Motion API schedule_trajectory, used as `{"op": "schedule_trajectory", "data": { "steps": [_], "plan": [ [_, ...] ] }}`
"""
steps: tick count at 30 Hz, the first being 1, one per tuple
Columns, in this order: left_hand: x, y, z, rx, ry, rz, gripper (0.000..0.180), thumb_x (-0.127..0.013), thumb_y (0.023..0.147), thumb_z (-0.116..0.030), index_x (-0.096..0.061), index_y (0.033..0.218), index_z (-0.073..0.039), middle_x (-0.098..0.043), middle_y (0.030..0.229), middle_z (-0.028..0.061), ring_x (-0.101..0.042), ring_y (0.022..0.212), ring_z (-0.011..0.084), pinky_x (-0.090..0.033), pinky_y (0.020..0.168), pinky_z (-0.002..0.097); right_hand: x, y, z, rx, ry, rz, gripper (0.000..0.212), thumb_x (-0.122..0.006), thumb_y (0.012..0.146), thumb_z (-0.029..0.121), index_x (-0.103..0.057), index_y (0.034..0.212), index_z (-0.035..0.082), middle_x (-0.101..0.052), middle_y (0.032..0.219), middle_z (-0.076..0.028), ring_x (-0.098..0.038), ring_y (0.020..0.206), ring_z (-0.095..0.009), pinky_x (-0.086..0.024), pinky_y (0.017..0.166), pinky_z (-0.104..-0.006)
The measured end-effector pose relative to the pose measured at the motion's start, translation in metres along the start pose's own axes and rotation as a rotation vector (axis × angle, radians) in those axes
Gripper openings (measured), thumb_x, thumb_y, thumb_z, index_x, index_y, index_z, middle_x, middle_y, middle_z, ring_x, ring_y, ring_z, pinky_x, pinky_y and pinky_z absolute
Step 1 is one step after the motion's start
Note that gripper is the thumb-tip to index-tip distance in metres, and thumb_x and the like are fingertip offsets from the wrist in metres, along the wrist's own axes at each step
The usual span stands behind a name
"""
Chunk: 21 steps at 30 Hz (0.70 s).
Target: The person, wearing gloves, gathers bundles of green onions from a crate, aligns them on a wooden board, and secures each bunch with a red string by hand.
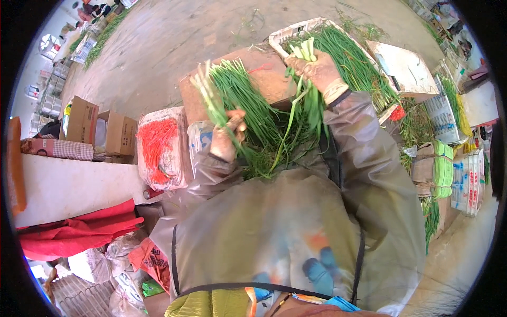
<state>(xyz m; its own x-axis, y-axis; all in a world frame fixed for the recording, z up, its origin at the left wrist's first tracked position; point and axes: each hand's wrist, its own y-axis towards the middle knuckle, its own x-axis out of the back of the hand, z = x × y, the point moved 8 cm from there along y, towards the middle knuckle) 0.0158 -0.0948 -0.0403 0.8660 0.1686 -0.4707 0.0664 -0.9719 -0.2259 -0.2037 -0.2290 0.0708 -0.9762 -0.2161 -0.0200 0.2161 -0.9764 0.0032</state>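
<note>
My left hand [228, 136] is closed around a bunch of chives [210, 98], their pale ends pointing up and away. My right hand [319, 73] grips a second bunch by its stalks; the pale cut ends [304, 50] stick out above the fingers and the green leaves hang down below. One loose stalk slants down from this bunch. Between my hands a pile of chives [243, 100] lies on a brown board [272, 71], its leaves reaching toward my lap. Clear plastic sleeves cover my forearms.
A white crate [280, 36] full of chives stands beyond my right hand. Left of the board, red ties [158, 145] lie on a stacked pack. Cardboard boxes [82, 119] and a red cloth [84, 230] are farther left. Green bundles [442, 169] sit at right.
</note>
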Motion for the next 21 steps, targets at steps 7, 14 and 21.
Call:
{"op": "schedule_trajectory", "data": {
  "steps": [7, 14, 21],
  "plan": [
    [-0.085, 0.002, -0.023, 0.014, 0.022, 0.199, 0.024, -0.062, 0.081, -0.009, -0.056, 0.104, -0.005, -0.056, 0.070, -0.0013, -0.046, 0.050, 0.0056, -0.035, 0.045, 0.0176, -0.034, -0.023, 0.007, -0.020, 0.199, 0.092, 0.028, -0.074, 0.073, 0.017, -0.061, 0.090, 0.000, -0.059, 0.069, -0.003, -0.053, 0.055, -0.011, -0.043, 0.048, -0.0218],
    [-0.089, 0.009, -0.013, -0.085, 0.263, 0.305, 0.031, -0.053, 0.088, -0.029, -0.056, 0.108, -0.005, -0.052, 0.068, -0.0044, -0.043, 0.053, 0.0050, -0.033, 0.048, 0.0182, 0.012, -0.017, 0.027, 0.166, 0.024, -0.181, 0.028, -0.069, 0.077, 0.025, -0.062, 0.090, 0.002, -0.063, 0.074, -0.003, -0.049, 0.053, -0.007, -0.040, 0.047, -0.0210],
    [-0.081, -0.001, 0.002, -0.034, 0.184, 0.431, 0.053, -0.050, 0.088, -0.045, -0.048, 0.118, -0.002, -0.055, 0.072, -0.0027, -0.044, 0.058, 0.0053, -0.034, 0.052, 0.0179, -0.032, -0.038, -0.003, -0.084, 0.152, 0.187, 0.021, -0.065, 0.079, 0.014, -0.060, 0.094, 0.000, -0.060, 0.075, -0.004, -0.054, 0.060, -0.011, -0.044, 0.054, -0.0215]
  ]
}}
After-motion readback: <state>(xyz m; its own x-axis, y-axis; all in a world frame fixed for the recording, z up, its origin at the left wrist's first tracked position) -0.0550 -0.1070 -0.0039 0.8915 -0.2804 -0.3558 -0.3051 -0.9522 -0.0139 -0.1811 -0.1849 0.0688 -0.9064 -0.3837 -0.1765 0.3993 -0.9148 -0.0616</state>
